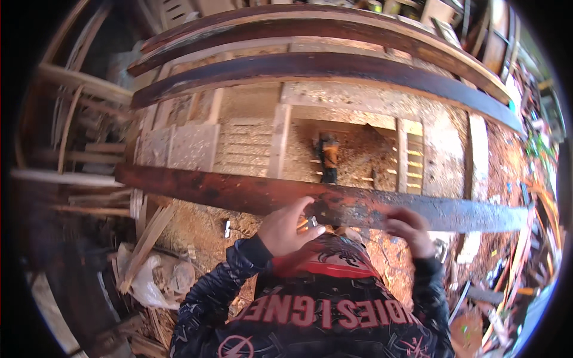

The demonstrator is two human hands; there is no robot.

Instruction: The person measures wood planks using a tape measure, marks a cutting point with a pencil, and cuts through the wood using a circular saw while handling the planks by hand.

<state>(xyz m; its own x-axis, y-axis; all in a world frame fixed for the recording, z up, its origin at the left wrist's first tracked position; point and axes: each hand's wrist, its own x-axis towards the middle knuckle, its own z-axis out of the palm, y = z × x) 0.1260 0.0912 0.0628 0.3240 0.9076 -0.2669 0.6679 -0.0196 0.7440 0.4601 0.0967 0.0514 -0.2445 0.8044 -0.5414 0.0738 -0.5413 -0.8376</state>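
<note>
- The long, flat, red-brown and black wooden board runs across the middle of the frame.
- The left hand is at its lower edge, thumb and fingers apart.
- The right hand, farther right, is blurry; I can't tell its grip.
- An orange-and-black tool lies above center.

Worn on your head, the fisheye looked steeply down past your shirt at the nearby reddish-brown plank.
</note>
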